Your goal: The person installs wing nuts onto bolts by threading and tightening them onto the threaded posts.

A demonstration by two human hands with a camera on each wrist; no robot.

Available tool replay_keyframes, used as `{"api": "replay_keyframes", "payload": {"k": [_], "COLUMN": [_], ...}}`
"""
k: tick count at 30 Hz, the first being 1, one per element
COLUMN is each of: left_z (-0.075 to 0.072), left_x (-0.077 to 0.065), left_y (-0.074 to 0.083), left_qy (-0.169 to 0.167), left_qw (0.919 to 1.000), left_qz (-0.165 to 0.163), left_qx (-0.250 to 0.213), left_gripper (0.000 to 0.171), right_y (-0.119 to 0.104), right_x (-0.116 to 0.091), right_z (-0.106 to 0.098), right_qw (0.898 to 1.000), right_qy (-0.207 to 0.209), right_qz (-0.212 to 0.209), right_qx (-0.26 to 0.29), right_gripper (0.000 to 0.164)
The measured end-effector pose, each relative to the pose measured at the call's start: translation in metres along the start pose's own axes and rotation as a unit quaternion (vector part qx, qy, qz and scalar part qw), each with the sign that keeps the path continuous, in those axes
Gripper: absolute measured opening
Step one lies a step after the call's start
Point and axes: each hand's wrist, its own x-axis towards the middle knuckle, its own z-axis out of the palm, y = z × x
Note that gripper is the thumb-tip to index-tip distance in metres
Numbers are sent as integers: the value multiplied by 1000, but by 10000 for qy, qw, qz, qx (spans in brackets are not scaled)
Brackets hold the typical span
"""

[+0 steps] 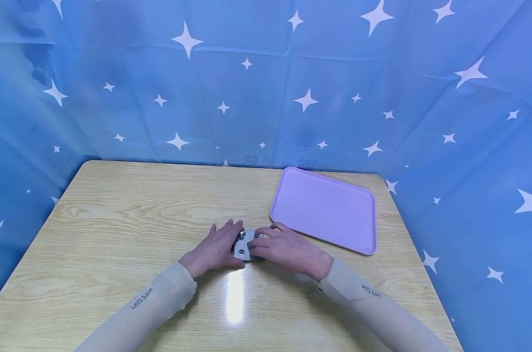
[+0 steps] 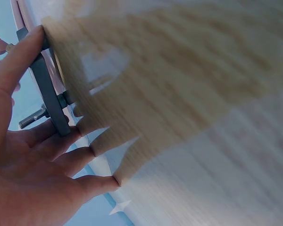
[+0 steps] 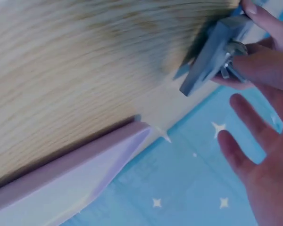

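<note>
A thick grey metal plate [image 1: 242, 248] with round holes lies near the middle of the table, raised on short dark feet in the left wrist view. My left hand [image 1: 215, 247] holds its left end, thumb [image 2: 26, 56] on the near edge and fingers at the far edge. A threaded bolt [image 2: 33, 117] sticks up from the plate beside those fingers. My right hand [image 1: 288, 248] is over the plate's right end, pinching a small metal fastener [image 3: 233, 49] on its top face. Its other fingers [image 3: 250, 117] are spread away. The fingertips partly hide the fastener.
A shallow purple tray [image 1: 327, 210] lies at the back right, just beyond my right hand. The wooden table [image 1: 129, 210] meets a blue star-patterned curtain [image 1: 248, 98] at the back and sides. A bright light reflection falls in front of the plate.
</note>
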Motion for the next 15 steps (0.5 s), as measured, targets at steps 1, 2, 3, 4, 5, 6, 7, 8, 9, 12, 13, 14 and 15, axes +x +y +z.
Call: {"api": "replay_keyframes", "payload": {"k": [1, 2, 3, 4, 5, 6, 7, 8, 9, 12, 13, 14, 15], "left_z": [0, 0, 0, 0, 1, 1, 1, 0, 0, 0, 0, 0, 0], "left_x": [0, 1, 1, 1, 1, 0, 0, 0, 0, 0, -1, -1, -1], "left_y": [0, 0, 0, 0, 0, 0, 0, 0, 0, 0, 0, 0, 0], "left_qy": [-1, -17, -23, -31, -24, -28, -38, -44, -27, -52, -58, -38, -23], "left_qw": [10000, 10000, 10000, 10000, 10000, 10000, 10000, 10000, 10000, 10000, 9999, 10000, 10000], "left_qz": [-17, -34, -38, -40, -36, -37, -39, -43, -35, -68, -80, -72, -67], "left_qx": [6, 11, 21, 27, 22, 25, 27, 13, -8, -21, -24, -34, -42], "left_gripper": [101, 101, 100, 100, 101, 101, 102, 102, 102, 102, 102, 102, 102], "right_y": [0, 0, 0, 0, -1, -1, -2, -3, -3, -6, -7, -8, -10], "right_x": [0, 0, 1, 1, 2, 3, 4, 4, 5, 8, 9, 9, 11], "right_z": [0, 1, 2, 2, 3, 5, 6, 7, 9, 13, 14, 16, 17], "right_qw": [9999, 9998, 9997, 9995, 9993, 9991, 9989, 9987, 9984, 9982, 9981, 9979, 9974], "right_qy": [-1, 3, 31, 74, 133, 196, 263, 321, 380, 442, 456, 466, 503], "right_qz": [-69, -104, -117, -113, -96, -72, -41, -9, 25, 200, 275, 355, 449], "right_qx": [-80, -157, -215, -274, -331, -373, -397, -407, -406, -343, -312, -285, -247], "right_gripper": [32, 30, 29, 27, 26, 24, 23, 22, 21, 19, 18, 16, 15]}}
